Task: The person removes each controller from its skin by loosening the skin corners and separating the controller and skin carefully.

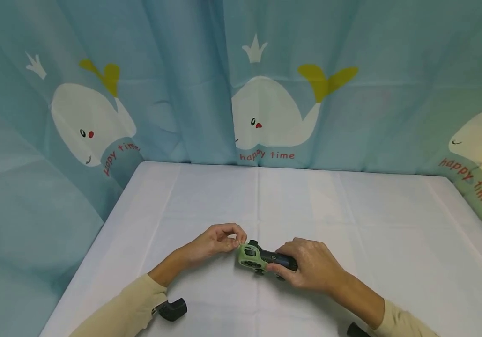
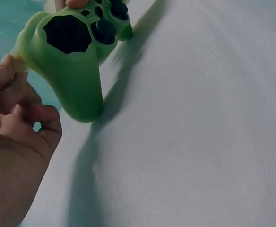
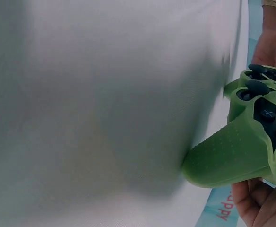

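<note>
The left hand (image 1: 217, 241) pinches the edge of a green cover (image 1: 249, 256) between thumb and fingertips. The right hand (image 1: 314, 267) grips the game controller (image 1: 280, 258) inside that cover; the controller sits between the two hands, just above the worktop (image 1: 207, 192) or touching it, which I cannot tell.

Behind the left hand, a black piece (image 1: 172, 310) pokes out beside the beige left sleeve (image 1: 118, 306). Another black piece (image 1: 356, 330) lies near the right sleeve (image 1: 405, 320). White cloth spreads around both hands, creased in straight lines. Well beyond them hangs a blue curtain (image 1: 190, 93) printed with white whales (image 1: 270, 112) and "happy time".

The right hand hides one end of the controller from above. The left sleeve covers part of its black piece, and the picture's lower edge cuts off the other. In the left wrist view, the controller's upper end runs out of sight; in the right wrist view, its near side does.
</note>
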`<state>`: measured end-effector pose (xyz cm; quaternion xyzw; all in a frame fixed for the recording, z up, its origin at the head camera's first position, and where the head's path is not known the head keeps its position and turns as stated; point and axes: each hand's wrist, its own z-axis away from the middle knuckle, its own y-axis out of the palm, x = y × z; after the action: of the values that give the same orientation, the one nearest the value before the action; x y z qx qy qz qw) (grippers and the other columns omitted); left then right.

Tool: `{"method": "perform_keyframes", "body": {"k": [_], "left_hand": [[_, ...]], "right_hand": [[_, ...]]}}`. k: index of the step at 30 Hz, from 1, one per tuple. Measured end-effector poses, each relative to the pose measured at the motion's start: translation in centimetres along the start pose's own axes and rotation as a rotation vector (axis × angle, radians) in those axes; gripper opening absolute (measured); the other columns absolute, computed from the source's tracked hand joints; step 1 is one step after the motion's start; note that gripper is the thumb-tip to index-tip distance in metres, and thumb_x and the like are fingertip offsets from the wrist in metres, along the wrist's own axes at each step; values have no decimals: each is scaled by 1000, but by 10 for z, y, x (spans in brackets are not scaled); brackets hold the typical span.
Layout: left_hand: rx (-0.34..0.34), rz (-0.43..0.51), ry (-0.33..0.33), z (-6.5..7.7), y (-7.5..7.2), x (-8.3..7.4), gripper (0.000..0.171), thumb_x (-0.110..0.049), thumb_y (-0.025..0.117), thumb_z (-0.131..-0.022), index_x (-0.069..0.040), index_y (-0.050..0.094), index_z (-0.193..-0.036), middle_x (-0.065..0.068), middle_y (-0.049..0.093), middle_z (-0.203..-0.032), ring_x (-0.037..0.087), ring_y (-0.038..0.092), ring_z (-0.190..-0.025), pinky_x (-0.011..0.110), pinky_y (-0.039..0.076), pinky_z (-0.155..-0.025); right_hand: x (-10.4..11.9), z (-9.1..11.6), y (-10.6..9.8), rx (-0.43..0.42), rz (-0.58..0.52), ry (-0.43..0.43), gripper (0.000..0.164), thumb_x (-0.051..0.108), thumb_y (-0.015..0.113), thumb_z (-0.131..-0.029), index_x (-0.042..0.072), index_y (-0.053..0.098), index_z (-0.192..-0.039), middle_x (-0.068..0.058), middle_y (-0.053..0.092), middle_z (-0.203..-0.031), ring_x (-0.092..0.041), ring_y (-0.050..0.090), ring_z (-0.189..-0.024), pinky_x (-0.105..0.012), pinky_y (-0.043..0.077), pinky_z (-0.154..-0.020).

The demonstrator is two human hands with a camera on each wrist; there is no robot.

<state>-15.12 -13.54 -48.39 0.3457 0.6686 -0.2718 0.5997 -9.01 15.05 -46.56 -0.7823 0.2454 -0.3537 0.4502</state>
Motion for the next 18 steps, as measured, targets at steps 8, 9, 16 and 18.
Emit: {"method": "perform_keyframes", "body": {"k": [8,9,16,18], "left_hand": [[50,-148,56,4,2,-2,7,4,52,-103,1,57,-105,6,55,-106,23,51,-91,31,46,-78],[49,-176,67,5,3,-4,8,3,52,-103,-1,58,-105,6,56,-106,23,51,-86,31,46,-74],[-112,-257,80,1,15,-2,10,2,54,-103,-6,60,-106,8,57,-105,18,51,-91,30,44,-81],[-154,-246,58,2,21,1,9,2,53,-103,-4,59,-108,7,56,-105,17,50,-88,29,44,-79]], "right_hand": [[0,3,0,-3,-11,-13,30,57,73,-89,27,74,-84,20,61,-76,5,48,-64,-20,41,-52],[0,4,-1,-6,-11,-17,30,57,73,-89,27,74,-84,21,60,-76,6,47,-64,-20,41,-52],[-8,-3,-5,32,-82,5,29,53,74,-89,25,77,-89,19,64,-80,4,52,-68,-24,45,-57],[-9,-3,-2,52,-104,17,30,53,74,-89,24,77,-90,18,65,-81,4,53,-69,-25,46,-58]]}}
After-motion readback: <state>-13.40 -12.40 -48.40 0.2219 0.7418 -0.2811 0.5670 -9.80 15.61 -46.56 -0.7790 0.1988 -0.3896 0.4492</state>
